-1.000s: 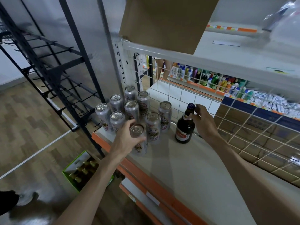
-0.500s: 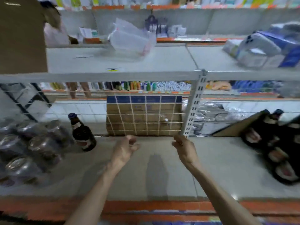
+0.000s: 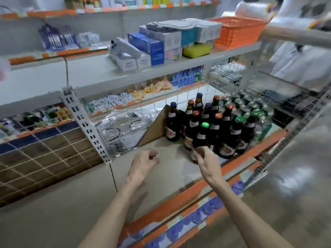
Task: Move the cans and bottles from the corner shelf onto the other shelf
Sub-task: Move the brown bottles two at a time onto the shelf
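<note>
Bottles [image 3: 217,129] of dark brown glass stand close together in the right corner of the shelf [image 3: 170,169], upright and touching one another. They have round bodies, narrow necks, pale paper labels and small metal caps in red, blue and green. The right hand [image 3: 204,156] holds the front bottle [image 3: 201,140], the one with the shiny green cap; its fingers are curled round the low part of the body. The left hand [image 3: 145,160] hovers over the bare shelf just beside it, with fingers loosely bent and nothing in them.

Behind the group, more green-topped containers [image 3: 250,110] are packed, too blurred to tell if they are cans or bottles. The shelf board is smooth and pale grey, with an orange strip [image 3: 179,203] along its front edge.

To the left of the bottles a flat brown cardboard piece [image 3: 154,129] leans against the white wire mesh [image 3: 125,122] at the back. Crumpled clear plastic bags [image 3: 114,127] lie behind this mesh. A white metal post [image 3: 86,122] with rows of slots stands at the left, well apart from the bottles.

On the upper shelf [image 3: 100,72] sit blue and white cardboard boxes [image 3: 152,45], a yellow sponge [image 3: 196,50] and an orange plastic basket [image 3: 236,31] with a grid pattern.
</note>
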Motion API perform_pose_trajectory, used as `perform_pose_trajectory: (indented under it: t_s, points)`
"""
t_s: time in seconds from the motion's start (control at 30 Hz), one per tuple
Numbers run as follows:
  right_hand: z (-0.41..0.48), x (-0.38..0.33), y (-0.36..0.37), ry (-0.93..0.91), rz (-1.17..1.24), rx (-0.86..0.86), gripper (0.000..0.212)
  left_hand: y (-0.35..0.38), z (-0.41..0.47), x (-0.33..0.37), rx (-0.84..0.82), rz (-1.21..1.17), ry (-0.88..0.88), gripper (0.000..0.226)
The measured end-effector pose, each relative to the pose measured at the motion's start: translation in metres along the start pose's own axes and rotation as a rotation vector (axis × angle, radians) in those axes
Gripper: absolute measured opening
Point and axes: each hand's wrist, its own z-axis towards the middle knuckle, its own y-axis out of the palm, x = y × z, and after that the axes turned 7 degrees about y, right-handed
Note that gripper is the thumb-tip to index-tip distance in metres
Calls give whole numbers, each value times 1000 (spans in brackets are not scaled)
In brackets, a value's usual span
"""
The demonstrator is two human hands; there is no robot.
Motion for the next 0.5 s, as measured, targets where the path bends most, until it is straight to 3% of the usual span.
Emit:
perform_pose_trajectory:
  t_s: [0.23, 0.5]
  points:
    - [29, -10, -37, -49, 42, 219, 35, 19, 65, 54, -37, -34, 175, 33]
    - [65, -23, -37, -74, 63, 174, 37, 44, 153, 105, -152, -235, 251, 57]
